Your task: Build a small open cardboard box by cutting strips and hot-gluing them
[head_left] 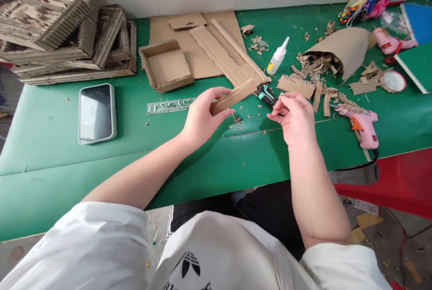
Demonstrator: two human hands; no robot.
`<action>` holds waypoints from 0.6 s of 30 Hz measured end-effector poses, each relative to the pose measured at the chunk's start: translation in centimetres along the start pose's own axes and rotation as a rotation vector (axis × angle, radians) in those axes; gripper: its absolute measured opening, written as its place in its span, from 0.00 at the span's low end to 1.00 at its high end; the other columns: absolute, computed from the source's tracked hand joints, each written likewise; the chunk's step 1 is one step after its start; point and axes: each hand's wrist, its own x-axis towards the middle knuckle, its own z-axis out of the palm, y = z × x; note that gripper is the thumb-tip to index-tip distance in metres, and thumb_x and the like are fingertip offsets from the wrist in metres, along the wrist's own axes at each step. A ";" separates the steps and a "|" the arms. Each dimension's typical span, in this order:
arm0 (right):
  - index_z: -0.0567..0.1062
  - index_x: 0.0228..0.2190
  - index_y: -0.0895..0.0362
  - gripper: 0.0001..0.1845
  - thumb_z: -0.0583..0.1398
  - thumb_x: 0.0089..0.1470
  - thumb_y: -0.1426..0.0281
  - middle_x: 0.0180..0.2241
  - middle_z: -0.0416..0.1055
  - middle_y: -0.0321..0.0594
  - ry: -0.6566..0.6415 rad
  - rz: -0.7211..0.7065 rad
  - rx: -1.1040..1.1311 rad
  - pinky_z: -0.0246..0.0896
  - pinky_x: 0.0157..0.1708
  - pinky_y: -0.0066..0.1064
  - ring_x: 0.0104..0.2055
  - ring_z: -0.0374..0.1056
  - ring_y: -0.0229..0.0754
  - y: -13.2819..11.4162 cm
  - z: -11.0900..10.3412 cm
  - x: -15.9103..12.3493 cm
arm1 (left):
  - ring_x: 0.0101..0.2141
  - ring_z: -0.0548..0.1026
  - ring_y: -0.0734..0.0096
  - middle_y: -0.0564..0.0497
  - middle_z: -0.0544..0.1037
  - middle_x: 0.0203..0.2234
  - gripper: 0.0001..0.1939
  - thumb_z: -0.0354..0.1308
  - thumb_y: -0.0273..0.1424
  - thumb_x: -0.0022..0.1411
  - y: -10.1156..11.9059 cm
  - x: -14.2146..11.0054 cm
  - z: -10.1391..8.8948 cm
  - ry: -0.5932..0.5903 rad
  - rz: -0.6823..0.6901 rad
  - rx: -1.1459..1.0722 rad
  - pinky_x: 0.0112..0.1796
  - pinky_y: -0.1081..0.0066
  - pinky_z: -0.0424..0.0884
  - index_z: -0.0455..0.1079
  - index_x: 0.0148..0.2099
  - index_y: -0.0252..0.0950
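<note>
A narrow cardboard strip (234,95) is gripped in my left hand (205,112), between the thumb and fingers, and points up and to the right above the table. My right hand (297,114) has its fingertips pinched together; whatever is in them is hidden or too small to name. Right behind those fingers is a black and teal utility knife (267,96), its lower end partly covered, and I cannot tell whether the hand touches it. Beneath my left hand lies a clear stencil ruler (168,106). A small open cardboard box (166,65) stands beyond it.
Stacked corrugated cardboard frames (67,51) fill the back left, behind a phone (96,113). Cardboard pieces (216,51) and a glue bottle (278,58) are at the back. Scraps surround a curved cardboard piece (347,49). A pink glue gun (366,128) lies near the right edge.
</note>
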 end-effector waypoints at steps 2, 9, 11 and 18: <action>0.69 0.23 0.55 0.08 0.63 0.41 0.65 0.16 0.67 0.26 0.043 -0.006 0.031 0.68 0.21 0.26 0.17 0.62 0.30 0.3 -0.1 0.3 | 0.41 0.73 0.68 0.50 0.75 0.42 0.19 0.62 0.31 0.54 -0.1 0.4 -0.3 0.006 -0.044 -0.081 0.37 0.71 0.71 0.68 0.49 0.38; 0.76 0.33 0.54 0.13 0.66 0.41 0.65 0.31 0.78 0.34 -0.198 0.102 0.019 0.72 0.31 0.27 0.29 0.73 0.33 2.2 3.1 -2.3 | 0.24 0.71 0.78 0.49 0.76 0.38 0.21 0.58 0.29 0.54 0.2 1.3 -1.2 -0.060 -0.219 -0.391 0.21 0.76 0.67 0.66 0.51 0.38; 0.78 0.33 0.53 0.15 0.67 0.39 0.63 0.35 0.78 0.38 -0.436 0.298 0.062 0.73 0.36 0.33 0.35 0.75 0.38 3.0 5.1 -3.7 | 0.26 0.74 0.76 0.48 0.77 0.38 0.19 0.58 0.31 0.56 0.4 1.5 -1.6 -0.096 -0.255 -0.522 0.23 0.75 0.70 0.67 0.51 0.37; 0.74 0.40 0.50 0.23 0.67 0.39 0.60 0.53 0.70 0.40 -0.089 0.056 0.031 0.61 0.54 0.38 0.57 0.64 0.40 4.3 6.7 -3.6 | 0.38 0.78 0.64 0.43 0.79 0.42 0.18 0.61 0.34 0.56 0.7 2.2 -3.4 -0.237 -0.189 -0.564 0.37 0.66 0.75 0.70 0.48 0.34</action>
